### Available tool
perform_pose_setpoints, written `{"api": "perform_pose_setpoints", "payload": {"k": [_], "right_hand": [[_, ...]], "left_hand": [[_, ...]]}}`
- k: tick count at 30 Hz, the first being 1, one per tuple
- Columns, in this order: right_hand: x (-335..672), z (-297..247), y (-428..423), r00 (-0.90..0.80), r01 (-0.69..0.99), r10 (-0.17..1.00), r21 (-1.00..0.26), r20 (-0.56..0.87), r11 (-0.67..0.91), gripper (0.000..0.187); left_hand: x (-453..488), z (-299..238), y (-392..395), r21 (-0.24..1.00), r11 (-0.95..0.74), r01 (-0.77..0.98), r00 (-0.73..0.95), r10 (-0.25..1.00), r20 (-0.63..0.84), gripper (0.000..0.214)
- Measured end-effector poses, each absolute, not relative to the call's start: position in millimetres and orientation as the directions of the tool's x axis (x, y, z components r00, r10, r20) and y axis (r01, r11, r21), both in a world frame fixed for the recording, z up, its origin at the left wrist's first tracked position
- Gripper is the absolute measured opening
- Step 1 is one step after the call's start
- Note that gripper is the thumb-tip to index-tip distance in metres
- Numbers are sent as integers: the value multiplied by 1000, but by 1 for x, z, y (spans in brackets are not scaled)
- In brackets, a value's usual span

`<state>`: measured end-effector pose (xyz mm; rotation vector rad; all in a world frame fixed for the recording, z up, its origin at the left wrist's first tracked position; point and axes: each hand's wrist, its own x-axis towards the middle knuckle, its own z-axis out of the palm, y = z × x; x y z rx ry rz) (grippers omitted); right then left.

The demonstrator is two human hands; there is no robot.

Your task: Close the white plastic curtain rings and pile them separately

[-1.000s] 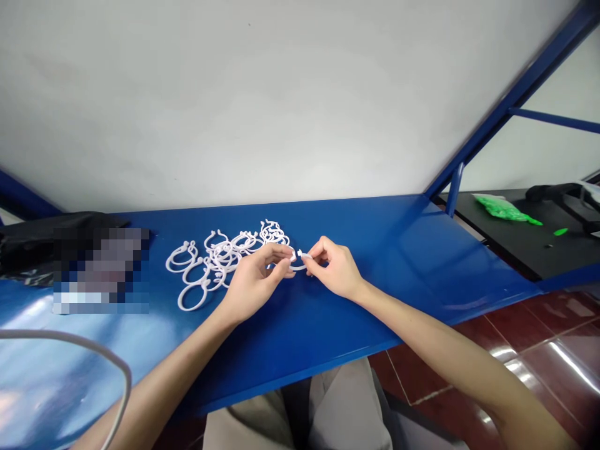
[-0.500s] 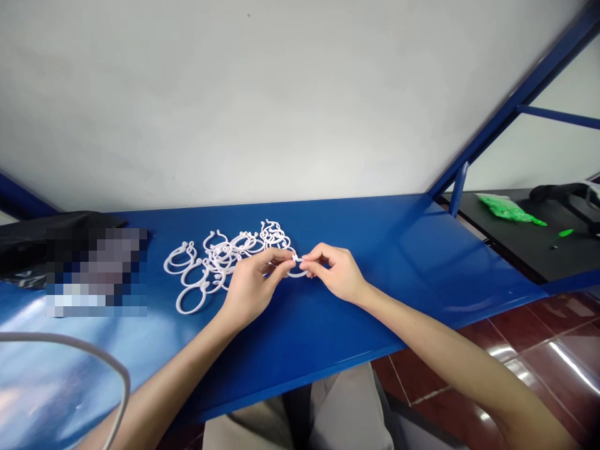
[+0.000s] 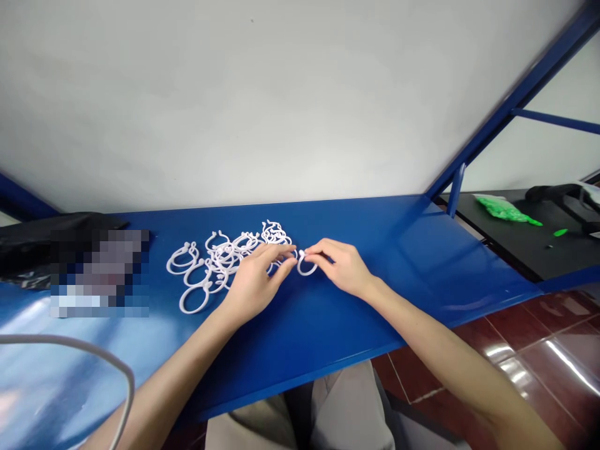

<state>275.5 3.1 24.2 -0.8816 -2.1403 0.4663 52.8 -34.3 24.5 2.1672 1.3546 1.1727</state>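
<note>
A white plastic ring (image 3: 307, 272), open at the top with small knobbed ends, is pinched between the thumb and fingers of my right hand (image 3: 341, 265). My left hand (image 3: 259, 275) is just left of that ring, its thumb and fingertips apart. White shows behind the left fingers, but I cannot tell whether it touches them. A loose pile of similar white rings (image 3: 224, 257) lies on the blue table (image 3: 300, 337), left of and behind my left hand. Some of the pile is hidden by that hand.
At the left lie a black plastic bag (image 3: 28, 240) and a pixelated item (image 3: 100, 269). A pale cable (image 3: 89, 351) curves across the lower left. A bag of green pieces (image 3: 504, 209) rests on a black table (image 3: 510, 247) at the right. A wall (image 3: 281, 112) stands behind.
My left fingertips have parted and come away from the ring. My right hand has shifted slightly right with the ring, which now hangs from its fingertips.
</note>
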Motion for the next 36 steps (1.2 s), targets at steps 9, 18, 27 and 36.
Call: {"api": "perform_pose_setpoints", "payload": {"k": [9,18,27,36], "right_hand": [[351,24,56,-70,930,934,-317,349,188,20],[334,17,48,-80,958,921,-226,381,177,27],[304,13,37,-381,694,845,-487,376,530,22],[278,22,11,-452,293,843,-844,292,449,24]], "left_hand": [[35,2,-17,227,-483,846,302,784,543,35],[30,-4,-15,235,-498,835,330,794,511,20],[31,7,-18,254,-510,822,294,761,578,15],[49,16,-36,241,-781,576,534,583,612,31]]}}
